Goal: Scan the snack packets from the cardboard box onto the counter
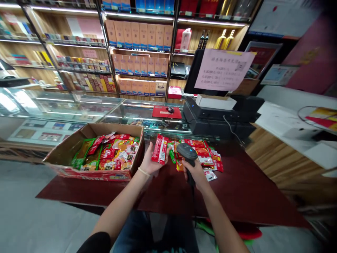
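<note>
The left hand [149,163] cradles a red packet [158,147] above the counter [237,193], between box [62,151] and pile [201,149]. The packet's long axis runs away from the person, barcode [163,156] showing at its near end. Just to its right, apart, is the scanner [186,151], gripped by the right hand [195,173].

- Left grip [150,163] holds a red packet [159,149], barcode [163,156] showing.
- Right grip [196,172] is wrapped round a black scanner [188,153], near the packet.
- Behind the scanner, a packet pile [200,149] lies on the bench [168,193].
- At left, an open box [89,174] holds red and green sachets [107,153].
- Beyond: mouse [170,109] on red mat [159,111], screen [192,77] with pink sheet [222,72], lit shelves [210,24].
</note>
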`<state>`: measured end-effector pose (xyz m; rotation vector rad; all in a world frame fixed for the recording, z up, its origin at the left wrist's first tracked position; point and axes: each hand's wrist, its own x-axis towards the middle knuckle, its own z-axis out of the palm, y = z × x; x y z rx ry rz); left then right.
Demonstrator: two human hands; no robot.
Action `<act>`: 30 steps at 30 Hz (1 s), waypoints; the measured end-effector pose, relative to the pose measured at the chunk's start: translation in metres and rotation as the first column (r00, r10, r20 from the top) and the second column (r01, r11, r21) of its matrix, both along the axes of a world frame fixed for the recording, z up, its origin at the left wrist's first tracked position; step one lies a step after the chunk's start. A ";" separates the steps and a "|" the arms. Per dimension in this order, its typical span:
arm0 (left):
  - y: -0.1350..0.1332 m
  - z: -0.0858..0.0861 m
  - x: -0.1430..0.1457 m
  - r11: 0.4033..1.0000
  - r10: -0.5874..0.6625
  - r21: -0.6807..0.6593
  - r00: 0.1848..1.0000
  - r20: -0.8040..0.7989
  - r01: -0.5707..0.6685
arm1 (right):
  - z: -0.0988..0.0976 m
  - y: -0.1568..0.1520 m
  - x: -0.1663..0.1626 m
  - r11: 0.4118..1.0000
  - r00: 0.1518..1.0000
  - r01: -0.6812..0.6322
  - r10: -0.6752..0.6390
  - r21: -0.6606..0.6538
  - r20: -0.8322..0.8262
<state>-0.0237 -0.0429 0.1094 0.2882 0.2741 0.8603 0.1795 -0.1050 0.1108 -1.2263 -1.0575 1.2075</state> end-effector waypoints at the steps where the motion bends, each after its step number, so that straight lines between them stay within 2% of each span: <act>1: 0.001 -0.007 0.003 1.000 -0.010 0.019 1.000 -0.010 0.010 | -0.001 -0.003 0.004 1.000 1.000 0.011 -0.010 -0.019 0.007; 3: 0.006 -0.025 0.009 0.998 0.030 0.066 0.996 -0.087 -0.024 | -0.005 -0.007 0.012 0.998 1.000 0.024 -0.023 -0.058 0.019; 5: 0.011 -0.046 0.016 0.988 0.127 0.116 0.968 -0.215 -0.104 | -0.011 -0.009 0.018 0.997 0.999 0.029 -0.026 -0.076 0.043; 8: 0.017 -0.081 0.030 0.947 0.308 0.211 0.875 -0.374 -0.243 | -0.025 -0.010 0.022 0.997 0.996 0.029 -0.022 -0.077 0.088; 11: 0.022 -0.110 0.039 0.869 0.485 0.303 0.790 -0.375 -0.390 | -0.041 -0.010 0.023 0.996 0.994 0.028 -0.019 -0.083 0.111; 13: 0.024 -0.122 0.040 0.827 0.557 0.319 0.751 -0.355 -0.462 | -0.050 -0.011 0.022 0.996 0.993 0.017 -0.007 -0.086 0.115; 16: 0.027 -0.126 0.039 0.796 0.603 0.335 0.708 -0.369 -0.504 | -0.061 -0.011 0.020 0.996 0.991 0.008 0.005 -0.092 0.136; 20: 0.028 -0.122 0.039 0.776 0.628 0.368 0.680 -0.378 -0.512 | -0.068 -0.011 0.016 0.995 0.984 0.005 0.012 -0.098 0.177; 26: 0.027 -0.125 0.039 0.772 0.636 0.333 0.673 -0.378 -0.542 | -0.073 -0.011 0.013 0.994 0.979 -0.084 0.096 -0.073 0.182; 30: 0.027 -0.124 0.040 0.768 0.640 0.349 0.651 -0.407 -0.537 | -0.074 -0.010 0.013 0.993 0.969 -0.084 0.100 -0.080 0.225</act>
